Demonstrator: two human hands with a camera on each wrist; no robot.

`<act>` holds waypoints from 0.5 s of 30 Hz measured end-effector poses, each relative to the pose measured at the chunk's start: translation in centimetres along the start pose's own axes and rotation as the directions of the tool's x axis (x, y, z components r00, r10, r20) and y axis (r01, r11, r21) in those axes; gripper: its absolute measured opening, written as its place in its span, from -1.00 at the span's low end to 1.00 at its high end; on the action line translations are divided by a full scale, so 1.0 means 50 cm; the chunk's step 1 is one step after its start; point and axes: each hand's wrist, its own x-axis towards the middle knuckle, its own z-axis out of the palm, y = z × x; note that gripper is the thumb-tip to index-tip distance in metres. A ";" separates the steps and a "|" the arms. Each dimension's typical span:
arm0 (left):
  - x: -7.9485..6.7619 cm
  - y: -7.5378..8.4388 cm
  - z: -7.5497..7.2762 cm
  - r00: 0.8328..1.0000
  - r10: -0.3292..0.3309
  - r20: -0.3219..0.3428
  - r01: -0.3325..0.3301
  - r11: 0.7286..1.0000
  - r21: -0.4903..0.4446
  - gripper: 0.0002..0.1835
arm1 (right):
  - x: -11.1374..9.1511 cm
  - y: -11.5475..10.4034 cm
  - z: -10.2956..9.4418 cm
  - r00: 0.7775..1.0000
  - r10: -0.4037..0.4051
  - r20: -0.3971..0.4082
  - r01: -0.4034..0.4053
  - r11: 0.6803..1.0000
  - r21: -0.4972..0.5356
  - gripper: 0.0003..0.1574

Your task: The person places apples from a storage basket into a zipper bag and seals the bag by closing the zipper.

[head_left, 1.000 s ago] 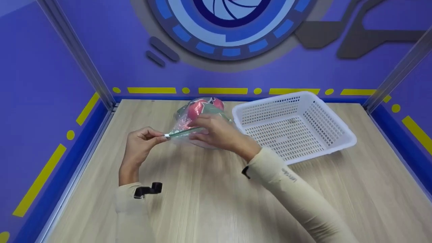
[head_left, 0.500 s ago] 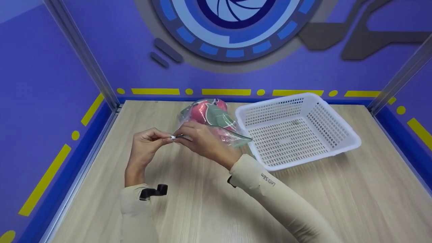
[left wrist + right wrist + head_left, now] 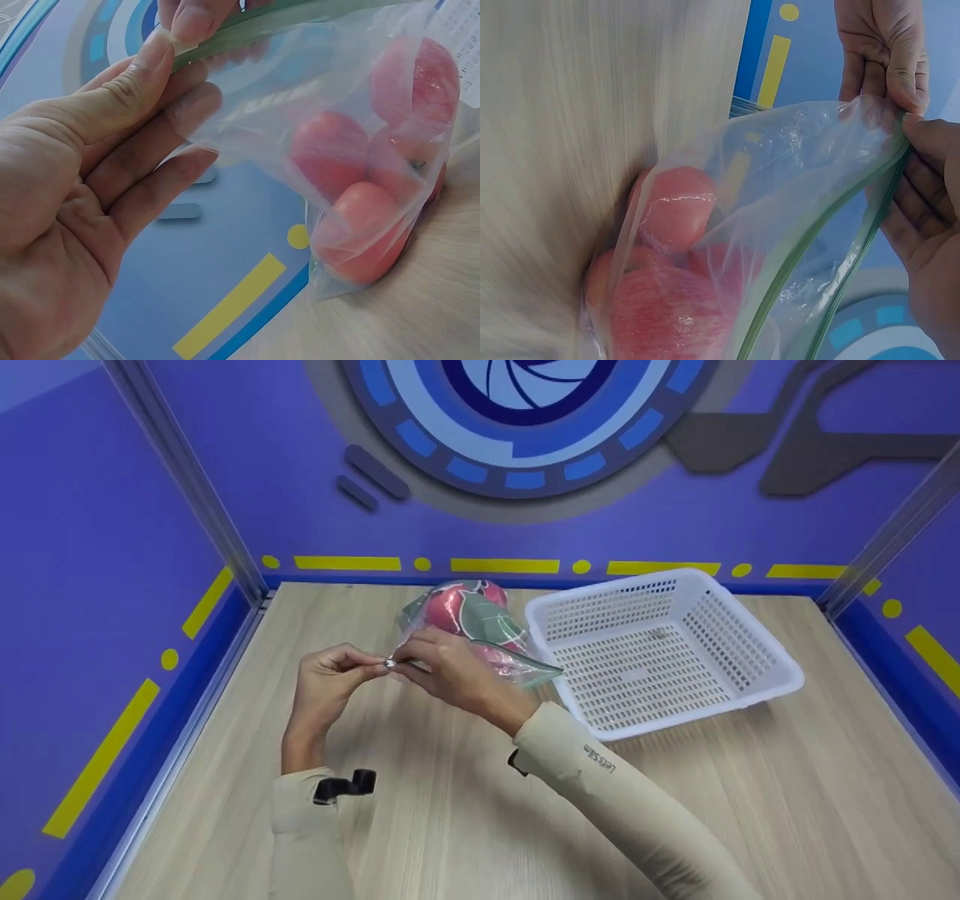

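A clear zip bag (image 3: 495, 619) with a green zip strip (image 3: 802, 246) holds several red apples (image 3: 360, 229) and rests at the back of the table. My left hand (image 3: 324, 682) pinches the bag's left top corner between thumb and forefinger, at a small white slider (image 3: 390, 663). Right beside it, my right hand (image 3: 457, 671) pinches the same end of the zip, the fingertips of both hands nearly touching. In the right wrist view the two zip edges stand apart, so the bag's mouth gapes. Fingers partly hide the slider.
A white perforated plastic basket (image 3: 694, 712) stands to the right of the bag, near its right end. Blue printed walls (image 3: 600, 517) enclose the wooden table (image 3: 465, 810) at the back and sides.
My right hand has moved left along the zip to meet my left hand at the slider end. The zip's right end has come into sight near the basket.
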 end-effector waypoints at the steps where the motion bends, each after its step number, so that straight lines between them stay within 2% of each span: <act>1: 0.000 0.000 0.001 1.000 0.001 0.000 -0.001 1.000 0.005 -0.93 | -0.001 0.000 -0.001 1.000 0.001 0.001 -0.001 1.000 -0.003 -0.79; 7: 0.001 -0.004 0.000 1.000 0.014 -0.014 -0.013 0.999 0.044 -0.94 | -0.010 0.001 -0.012 0.999 0.040 0.030 -0.039 0.999 -0.032 -0.77; 11: 0.001 -0.005 -0.002 0.998 0.027 -0.056 -0.023 0.998 0.066 -0.95 | -0.015 0.005 -0.021 0.995 0.088 0.055 -0.085 0.995 -0.054 -0.78; 15: 0.001 -0.007 -0.004 0.994 0.039 -0.107 -0.030 0.996 0.084 -0.94 | -0.021 0.012 -0.028 0.995 0.089 0.047 -0.087 0.995 -0.046 -0.81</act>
